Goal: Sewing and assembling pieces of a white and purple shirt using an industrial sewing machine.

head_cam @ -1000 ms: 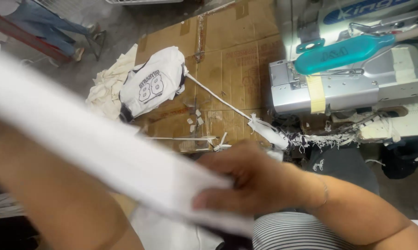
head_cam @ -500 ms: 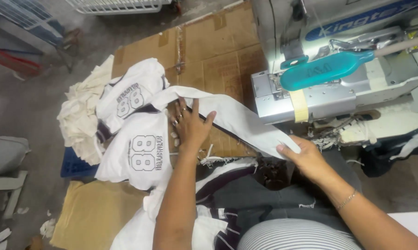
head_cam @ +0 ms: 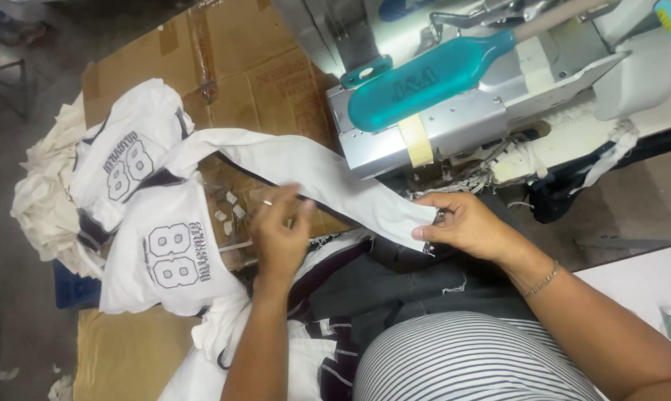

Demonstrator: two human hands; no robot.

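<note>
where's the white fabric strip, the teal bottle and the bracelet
white fabric strip (head_cam: 305,167), head view, middle of the band between both hands
teal bottle (head_cam: 424,82), head view, its broad body lying on the sewing machine
bracelet (head_cam: 543,281), head view, chain across the right wrist

one view only, worn on the head; it looks steeply down and forward, close over the lap, toward the sewing machine (head_cam: 454,104) and floor cardboard (head_cam: 224,67).

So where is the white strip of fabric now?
In the head view, the white fabric strip stretches between the left hand and the right hand, just below the sewing machine.
</note>
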